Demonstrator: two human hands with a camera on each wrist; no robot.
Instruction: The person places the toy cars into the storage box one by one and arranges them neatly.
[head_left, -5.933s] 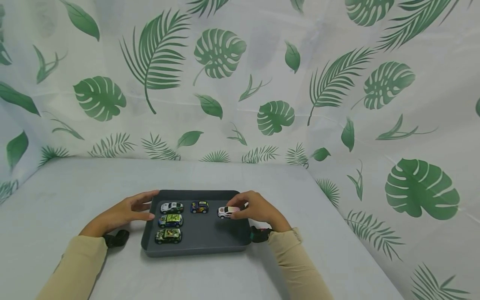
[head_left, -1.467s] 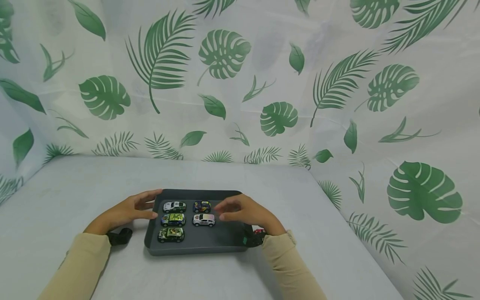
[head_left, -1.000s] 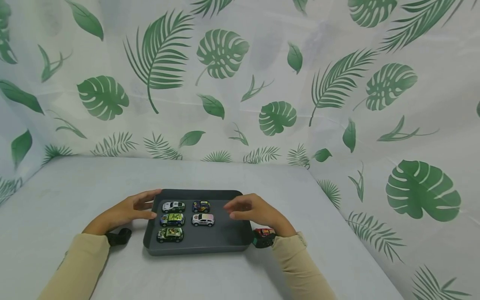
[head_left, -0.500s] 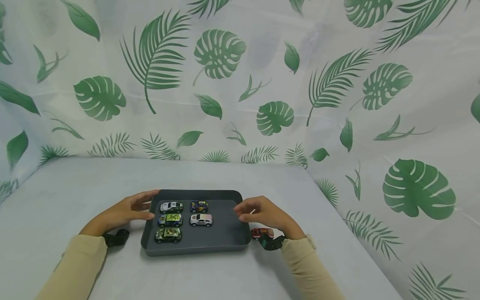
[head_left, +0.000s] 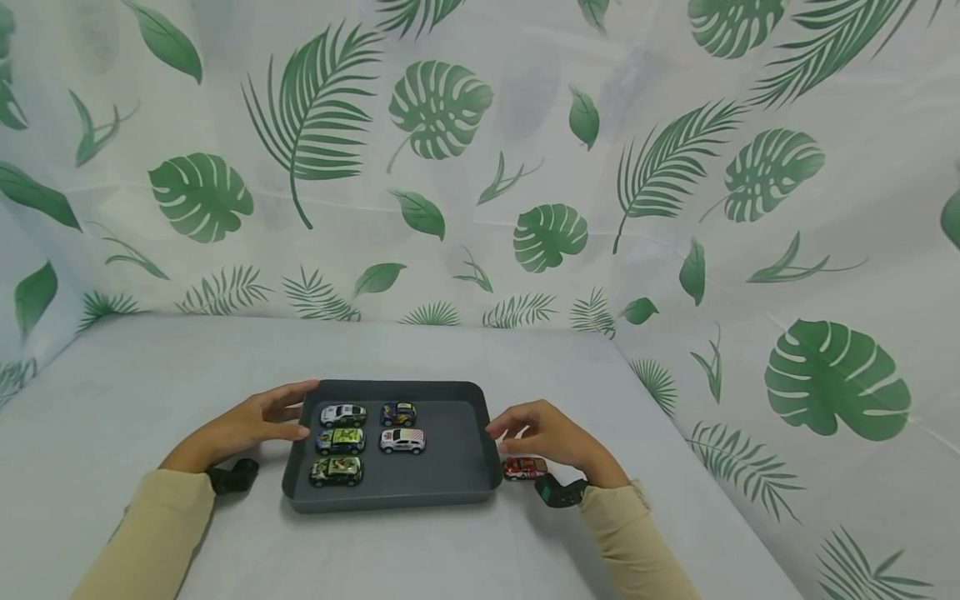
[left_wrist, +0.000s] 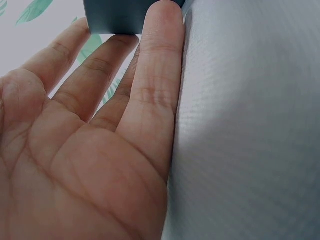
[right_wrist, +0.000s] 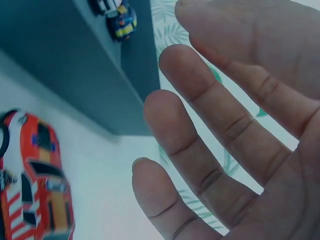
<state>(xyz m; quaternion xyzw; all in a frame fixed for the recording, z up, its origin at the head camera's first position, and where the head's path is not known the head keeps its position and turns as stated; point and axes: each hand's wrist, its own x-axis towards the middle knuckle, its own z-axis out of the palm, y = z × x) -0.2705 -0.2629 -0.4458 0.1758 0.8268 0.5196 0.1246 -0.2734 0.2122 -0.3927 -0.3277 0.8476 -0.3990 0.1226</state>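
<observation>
In the head view a dark grey tray (head_left: 457, 475) holds several toy cars in two columns. On the left are a white-and-green car (head_left: 343, 415), a blue-and-yellow car (head_left: 341, 441) and a camouflage car (head_left: 337, 471). To their right sit a dark blue car (head_left: 398, 413) and a white car (head_left: 402, 440). My left hand (head_left: 243, 427) touches the tray's left side with fairly straight fingers. Beside the tray's right wall hovers my right hand (head_left: 551, 435), fingers relaxed and holding nothing. Just below it, a red toy car (head_left: 525, 468) stands on the table outside the tray.
White cloth covers the table (head_left: 405, 550). Behind it and along the right hangs a white curtain (head_left: 480, 250) with green leaf prints. Black wrist devices sit on both wrists, the left device (head_left: 234, 477) close to the table.
My right hand brought the white car left, released it below the dark blue car, then moved right out of the tray, uncovering the red car. The left hand stayed at the tray.
</observation>
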